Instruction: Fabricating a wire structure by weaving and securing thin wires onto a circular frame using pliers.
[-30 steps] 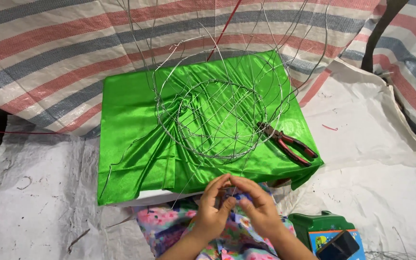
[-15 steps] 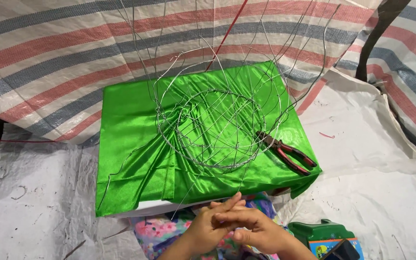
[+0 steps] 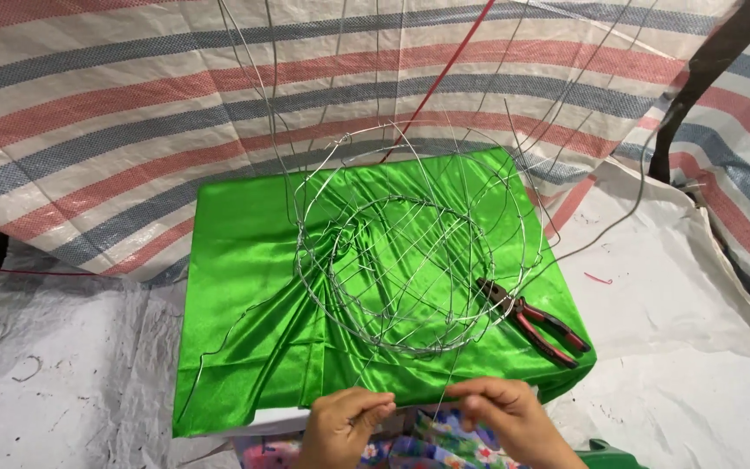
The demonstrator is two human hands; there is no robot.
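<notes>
A round wire frame [image 3: 410, 269] of bent silver wires rests on a shiny green cloth [image 3: 245, 295] spread over a low table. Long wire ends rise from it toward the top of the view. At the bottom edge, my left hand [image 3: 340, 426] and my right hand [image 3: 501, 412] are apart, each pinching a thin wire [image 3: 449, 395] that stretches between them and up to the frame. Red-handled pliers [image 3: 536, 321] lie on the cloth to the right of the frame, untouched.
A striped red, blue and white tarp [image 3: 88, 122] covers the back. White woven sheeting [image 3: 62, 365] lies on the floor around the table. A red string [image 3: 444, 74] hangs from above. Flowered fabric [image 3: 418, 439] shows between my hands.
My hands were clasped together near the lap; now they have separated and hold a thin wire between them. The view has tilted down and closer to the frame.
</notes>
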